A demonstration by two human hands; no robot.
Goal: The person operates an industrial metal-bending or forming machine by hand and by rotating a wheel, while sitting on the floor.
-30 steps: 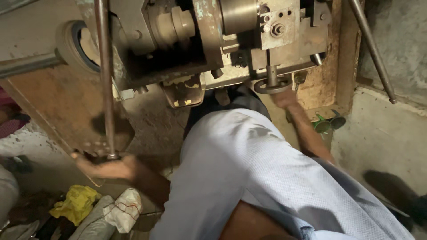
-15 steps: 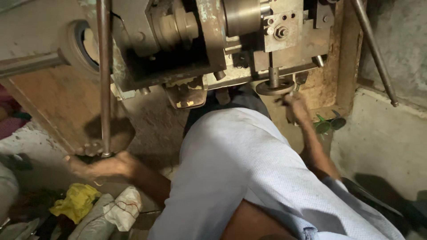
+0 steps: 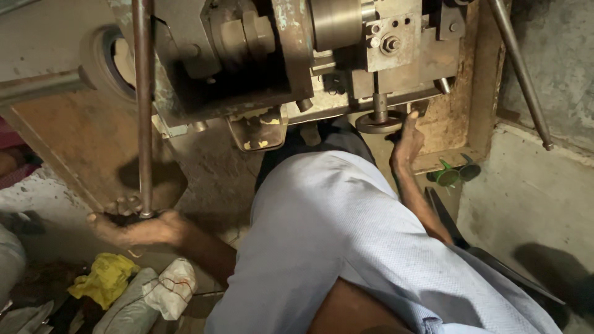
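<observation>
- My left hand (image 3: 139, 227) grips the lower end of the long steel lever (image 3: 143, 111), fingers closed round it, near left.
- My right hand (image 3: 405, 143) rests open-fingered against the small handwheel (image 3: 379, 122) under the machine (image 3: 297, 55).
- I judge I am setting the feed; next needs a firm turn.

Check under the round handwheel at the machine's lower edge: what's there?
The right hand reaches up to the handwheel, fingers at its rim. Below sit the person's pale blue shirt and dark cloth. The floor directly beneath is covered by the body.

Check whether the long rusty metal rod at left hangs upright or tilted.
Nearly upright: the long rusty metal rod runs almost straight down the frame, its lower end gripped by the left hand.
</observation>
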